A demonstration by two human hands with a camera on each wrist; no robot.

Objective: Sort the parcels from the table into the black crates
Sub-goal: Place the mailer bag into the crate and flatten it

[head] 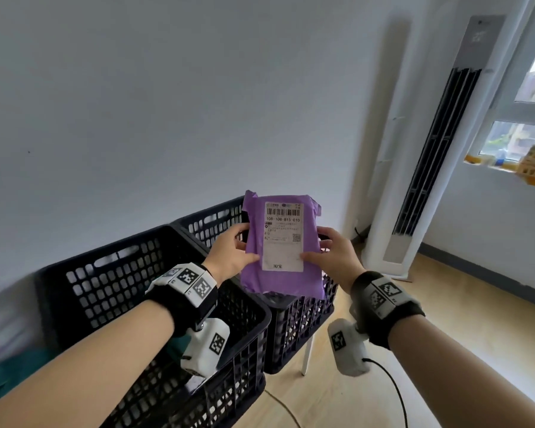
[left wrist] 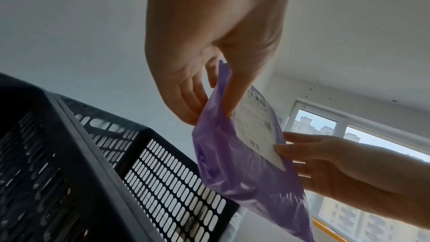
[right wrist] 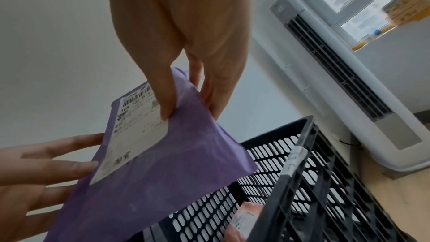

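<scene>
Both hands hold one purple parcel [head: 281, 248] upright in the air, its white label [head: 283, 236] facing the person. The left hand [head: 230, 253] pinches the parcel's left edge: the thumb lies on the front just beside the label, the other fingers [left wrist: 186, 97] are curled behind the plastic. The right hand [head: 334, 253] pinches the right edge the same way, thumb tip on the label's lower right corner and fingers [right wrist: 214, 91] behind. So the fingers of both hands are narrow, closed on the parcel.

Below the fingers stand two black crates side by side. The right crate [head: 303, 329] is directly under the parcel; the parcel's lower edge hangs just above its rim, and whether it touches cannot be told. In the right wrist view a pink parcel [right wrist: 246, 218] lies inside this crate. The left crate [head: 112, 273] stands under the left forearm.

To the right of the right fingers a tall white air conditioner [head: 430, 156] stands by a window [head: 525, 112].
</scene>
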